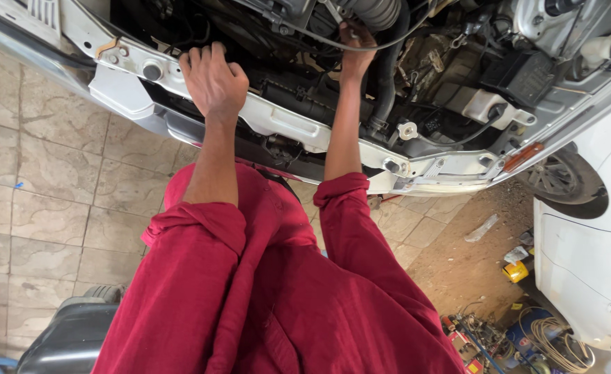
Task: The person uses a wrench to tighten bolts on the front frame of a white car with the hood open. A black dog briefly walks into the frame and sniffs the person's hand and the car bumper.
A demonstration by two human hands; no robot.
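I lean over the open engine bay of a white car, my sleeves red and rolled up. My left hand [212,83] rests on the white front crossmember [285,125], fingers curled over its upper edge. My right hand [356,48] reaches deeper into the bay, closed around a metal wrench [334,14] beside a black ribbed hose [375,10]. A thin black cable [388,45] runs across just past that hand. The wrench's working end is hidden among the engine parts.
Beige tiled floor [49,187] lies to the left. A dark plastic part [70,336] sits at bottom left. At right stands a white car body [586,263] with a wheel [562,176]. Tools, coiled cable [555,343] and a yellow container [515,271] litter the dirt floor.
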